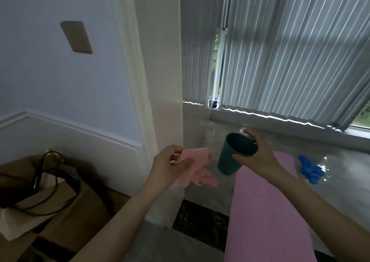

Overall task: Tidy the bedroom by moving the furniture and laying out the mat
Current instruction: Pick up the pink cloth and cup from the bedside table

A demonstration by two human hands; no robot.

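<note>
The pink mat (pixel 268 211) lies flat on the window ledge (pixel 340 161), its long axis running from the near edge away toward the blinds (pixel 290 61). Just left of the mat, the right hand (pixel 258 157) curls its grip round the rim of a teal cup (pixel 230 157), tilted with its mouth toward the camera. Left of the cup, the left hand (pixel 170 165) pinches a pink cloth (pixel 198 169) that hangs loose. A blue glove (pixel 310 169) rests right of the mat.

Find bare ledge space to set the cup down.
Free: grey ledge right of the pink mat, past the blue item; also the strip between mat and window frame. Crowded: cardboard box at left, full of cables.
</note>
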